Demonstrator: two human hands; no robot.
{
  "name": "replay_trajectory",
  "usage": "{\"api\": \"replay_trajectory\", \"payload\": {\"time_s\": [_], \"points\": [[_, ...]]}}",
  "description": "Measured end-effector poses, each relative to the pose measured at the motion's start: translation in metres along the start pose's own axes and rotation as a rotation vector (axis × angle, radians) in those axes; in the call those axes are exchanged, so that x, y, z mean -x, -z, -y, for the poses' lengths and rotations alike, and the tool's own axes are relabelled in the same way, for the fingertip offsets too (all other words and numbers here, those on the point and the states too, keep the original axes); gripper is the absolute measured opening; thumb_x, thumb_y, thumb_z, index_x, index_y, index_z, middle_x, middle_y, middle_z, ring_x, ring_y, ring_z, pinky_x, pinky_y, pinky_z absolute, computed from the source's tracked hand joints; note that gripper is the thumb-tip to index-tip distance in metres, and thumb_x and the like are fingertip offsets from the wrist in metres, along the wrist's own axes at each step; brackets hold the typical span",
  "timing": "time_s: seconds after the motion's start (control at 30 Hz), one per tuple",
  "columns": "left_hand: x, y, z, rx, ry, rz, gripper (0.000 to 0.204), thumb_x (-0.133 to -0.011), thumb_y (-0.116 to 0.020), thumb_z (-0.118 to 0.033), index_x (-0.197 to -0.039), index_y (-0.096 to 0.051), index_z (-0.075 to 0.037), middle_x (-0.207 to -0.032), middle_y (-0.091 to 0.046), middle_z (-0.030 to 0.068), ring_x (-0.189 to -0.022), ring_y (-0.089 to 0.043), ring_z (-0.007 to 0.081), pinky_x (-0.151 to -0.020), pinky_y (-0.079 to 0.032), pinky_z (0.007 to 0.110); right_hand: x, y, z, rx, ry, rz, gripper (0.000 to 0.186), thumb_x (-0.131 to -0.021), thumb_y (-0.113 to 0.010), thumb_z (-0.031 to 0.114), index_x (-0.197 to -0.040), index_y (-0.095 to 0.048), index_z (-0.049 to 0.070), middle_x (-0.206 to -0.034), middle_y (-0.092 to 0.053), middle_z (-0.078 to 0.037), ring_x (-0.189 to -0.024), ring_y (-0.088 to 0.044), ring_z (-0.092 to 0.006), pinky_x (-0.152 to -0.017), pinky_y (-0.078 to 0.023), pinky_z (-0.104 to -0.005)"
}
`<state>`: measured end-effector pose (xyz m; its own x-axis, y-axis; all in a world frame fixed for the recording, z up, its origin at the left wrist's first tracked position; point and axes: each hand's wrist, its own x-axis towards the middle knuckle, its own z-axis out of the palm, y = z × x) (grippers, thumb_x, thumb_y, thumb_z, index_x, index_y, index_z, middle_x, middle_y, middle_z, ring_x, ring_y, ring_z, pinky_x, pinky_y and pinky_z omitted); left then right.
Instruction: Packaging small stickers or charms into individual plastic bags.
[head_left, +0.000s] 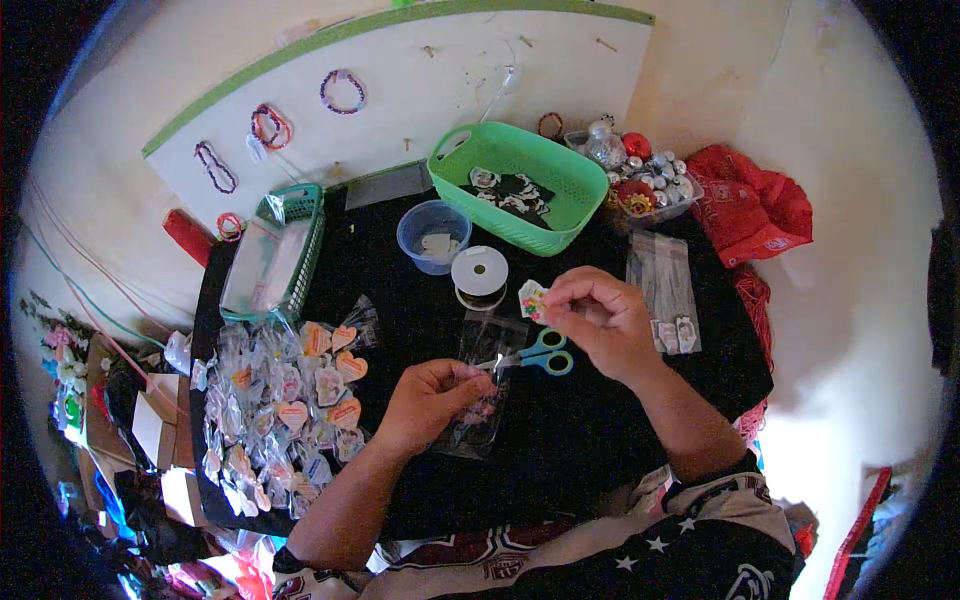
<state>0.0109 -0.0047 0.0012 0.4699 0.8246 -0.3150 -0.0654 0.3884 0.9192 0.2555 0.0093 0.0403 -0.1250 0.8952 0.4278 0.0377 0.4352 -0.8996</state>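
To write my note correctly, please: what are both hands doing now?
Left hand: closed; what it holds cannot be told.
Right hand: closed, holding a small multicolored white-edged piece.

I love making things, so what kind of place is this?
Probably a little craft corner, maybe in a home: scissors, a white spool and a pile of small clear packets are on a black-covered table.

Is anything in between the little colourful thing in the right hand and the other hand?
Yes: in this view, scissors lie between the colourful piece in the right hand and the left hand. The piece looks raised, so they may not block it.
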Motion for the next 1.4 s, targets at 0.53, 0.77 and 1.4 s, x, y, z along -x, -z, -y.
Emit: {"api": "replay_trajectory", "payload": {"time_s": [0.53, 0.77, 1.4], "points": [[0.004, 0.000, -0.005, -0.132, 0.009, 0.079, 0.018, -0.088, -0.066, -0.012, -0.098, -0.064, 0.001, -0.083, -0.068, 0.0066, -0.071, -0.063, 0.0094, -0.064, -0.051, 0.023, 0.008, -0.011, -0.003, 0.194, -0.110, 0.030, 0.021, -0.078, -0.076, 0.011, -0.094, -0.066, 0.002, -0.084, -0.068, -0.004, -0.072, -0.064, -0.0085, -0.065, -0.052, -0.0240], [0.005, -0.002, -0.005, -0.182, -0.035, 0.133, 0.016, -0.087, -0.068, -0.014, -0.095, -0.066, 0.000, -0.081, -0.067, 0.0031, -0.068, -0.060, 0.0064, -0.062, -0.049, 0.021, 0.008, -0.019, -0.001, 0.243, 0.064, 0.090, 0.022, -0.076, -0.077, 0.011, -0.094, -0.066, 0.005, -0.083, -0.068, -0.006, -0.074, -0.065, -0.0118, -0.065, -0.052, -0.0252], [0.008, -0.008, -0.003, -0.214, -0.096, 0.140, 0.022, -0.087, -0.068, -0.017, -0.102, -0.066, 0.000, -0.083, -0.066, 0.0008, -0.071, -0.059, 0.0052, -0.065, -0.049, 0.022, 0.011, -0.027, 0.007, 0.193, -0.179, 0.225, 0.019, -0.086, -0.063, 0.013, -0.103, -0.062, 0.005, -0.085, -0.068, -0.008, -0.080, -0.067, -0.0204, -0.077, -0.051, -0.0316]]}}
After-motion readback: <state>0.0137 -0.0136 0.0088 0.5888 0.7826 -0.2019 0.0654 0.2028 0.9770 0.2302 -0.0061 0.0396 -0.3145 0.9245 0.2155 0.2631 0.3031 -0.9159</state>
